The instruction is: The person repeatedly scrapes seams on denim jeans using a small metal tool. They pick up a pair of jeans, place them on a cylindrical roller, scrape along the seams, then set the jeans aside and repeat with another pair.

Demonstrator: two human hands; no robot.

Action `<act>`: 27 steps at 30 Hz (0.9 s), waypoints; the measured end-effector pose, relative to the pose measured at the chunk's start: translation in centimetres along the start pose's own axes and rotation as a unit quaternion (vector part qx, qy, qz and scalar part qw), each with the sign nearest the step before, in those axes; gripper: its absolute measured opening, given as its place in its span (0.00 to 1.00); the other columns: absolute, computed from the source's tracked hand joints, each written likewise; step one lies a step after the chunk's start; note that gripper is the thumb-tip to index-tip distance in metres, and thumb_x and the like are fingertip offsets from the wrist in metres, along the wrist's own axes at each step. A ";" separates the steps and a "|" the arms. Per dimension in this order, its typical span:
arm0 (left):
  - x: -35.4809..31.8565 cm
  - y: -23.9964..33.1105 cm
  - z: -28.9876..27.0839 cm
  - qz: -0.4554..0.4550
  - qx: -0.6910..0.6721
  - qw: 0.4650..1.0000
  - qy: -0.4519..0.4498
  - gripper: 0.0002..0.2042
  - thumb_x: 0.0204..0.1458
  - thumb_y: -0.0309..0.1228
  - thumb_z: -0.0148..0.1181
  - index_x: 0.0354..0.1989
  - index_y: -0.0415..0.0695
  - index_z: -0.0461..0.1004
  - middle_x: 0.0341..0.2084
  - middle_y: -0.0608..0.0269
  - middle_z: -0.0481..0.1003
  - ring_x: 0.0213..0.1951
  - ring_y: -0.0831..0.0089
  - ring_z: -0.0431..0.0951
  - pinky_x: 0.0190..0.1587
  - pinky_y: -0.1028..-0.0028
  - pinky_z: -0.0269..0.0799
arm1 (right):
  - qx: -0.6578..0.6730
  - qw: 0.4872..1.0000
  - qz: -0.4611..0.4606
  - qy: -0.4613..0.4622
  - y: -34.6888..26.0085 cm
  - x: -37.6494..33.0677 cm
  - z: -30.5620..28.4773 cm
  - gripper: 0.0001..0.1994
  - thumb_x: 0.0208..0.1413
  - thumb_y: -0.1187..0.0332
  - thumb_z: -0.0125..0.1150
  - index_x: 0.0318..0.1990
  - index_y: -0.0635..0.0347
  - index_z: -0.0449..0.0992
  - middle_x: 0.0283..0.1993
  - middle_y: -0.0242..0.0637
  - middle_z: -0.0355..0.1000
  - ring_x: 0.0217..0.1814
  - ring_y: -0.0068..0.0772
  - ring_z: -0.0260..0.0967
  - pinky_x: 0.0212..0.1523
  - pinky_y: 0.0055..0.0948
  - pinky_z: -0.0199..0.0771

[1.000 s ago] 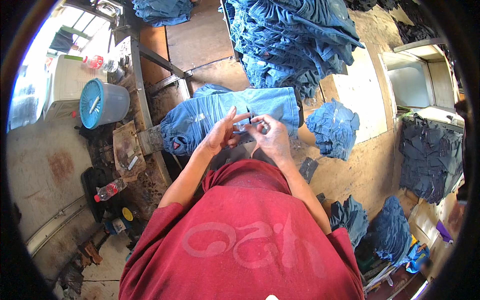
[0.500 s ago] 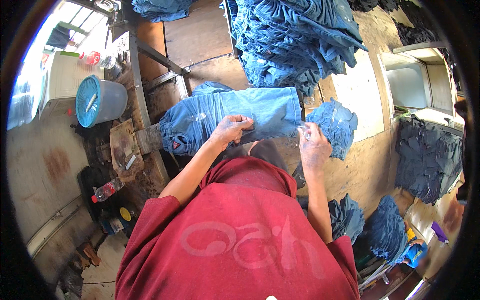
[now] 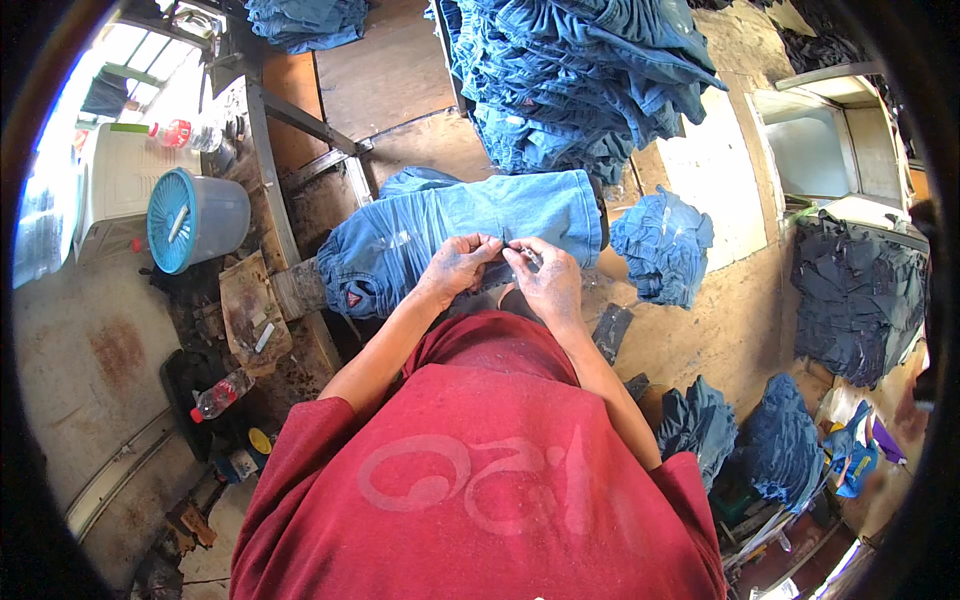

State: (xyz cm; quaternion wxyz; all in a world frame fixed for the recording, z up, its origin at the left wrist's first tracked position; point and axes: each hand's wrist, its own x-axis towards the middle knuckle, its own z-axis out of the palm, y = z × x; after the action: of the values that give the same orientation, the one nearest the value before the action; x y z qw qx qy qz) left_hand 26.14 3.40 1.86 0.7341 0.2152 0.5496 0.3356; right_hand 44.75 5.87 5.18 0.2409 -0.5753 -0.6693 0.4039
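A light blue pair of jeans [image 3: 440,225] lies spread across the work surface in front of me. My left hand [image 3: 458,266] rests on its near edge with fingers pinched on the denim. My right hand [image 3: 545,278] sits right beside it, fingers closed around a small thin object that also touches the fabric; what the object is I cannot tell. The fingertips of both hands meet at the hem. My red shirt fills the lower part of the view.
A tall stack of folded blue jeans [image 3: 580,80] stands just behind. A bundle of denim [image 3: 662,245] lies to the right, darker piles [image 3: 858,295] farther right. A blue bucket [image 3: 195,218] and plastic bottles [image 3: 220,394] are at left.
My right hand, which had gone out to the right near the denim bundle, has come back to the jeans' edge beside my left hand. The jeans lie flatter.
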 end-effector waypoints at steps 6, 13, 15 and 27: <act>0.3 -0.7 -0.3 0.002 -0.004 1.000 0.000 0.13 0.71 0.43 0.61 0.43 0.45 0.79 0.23 0.76 0.74 0.16 0.88 0.61 0.20 0.80 0.57 | 0.136 0.988 0.065 -0.047 2.5 0.5 1.3 0.08 0.65 0.66 0.68 0.41 0.62 0.84 0.28 0.30 0.77 0.29 0.19 0.71 0.34 0.27 0.73; 0.3 -1.2 -0.9 -0.053 -0.107 0.993 -0.021 0.13 0.74 0.41 0.54 0.46 0.44 0.75 0.42 0.60 0.84 0.17 0.87 0.59 0.19 0.79 0.56 | 0.313 0.925 0.209 -0.058 4.0 -0.5 1.6 0.05 0.68 0.68 0.66 0.42 0.60 0.82 0.34 0.23 0.74 0.36 0.14 0.68 0.38 0.20 0.68; 0.1 -0.8 -0.9 -0.081 -0.169 0.982 -0.019 0.13 0.75 0.42 0.53 0.47 0.45 0.75 0.45 0.58 0.84 0.17 0.87 0.58 0.19 0.79 0.55 | 0.322 0.919 0.219 -0.065 4.1 -0.7 1.3 0.05 0.68 0.69 0.66 0.43 0.60 0.82 0.36 0.23 0.74 0.38 0.14 0.68 0.41 0.19 0.68; 0.2 0.3 0.3 -0.057 -0.075 0.996 0.012 0.10 0.71 0.40 0.60 0.44 0.47 0.76 0.27 0.72 0.74 0.16 0.87 0.57 0.19 0.78 0.51 | 0.213 0.967 0.136 -0.020 3.3 -1.0 0.0 0.11 0.68 0.63 0.65 0.38 0.64 0.82 0.29 0.30 0.76 0.29 0.21 0.70 0.34 0.29 0.72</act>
State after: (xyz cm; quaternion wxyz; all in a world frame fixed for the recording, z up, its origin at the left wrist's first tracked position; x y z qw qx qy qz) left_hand 26.42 3.73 2.05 0.7595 0.1242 0.5431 0.3359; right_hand 46.91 4.99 2.63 0.2867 -0.5883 -0.4881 0.5775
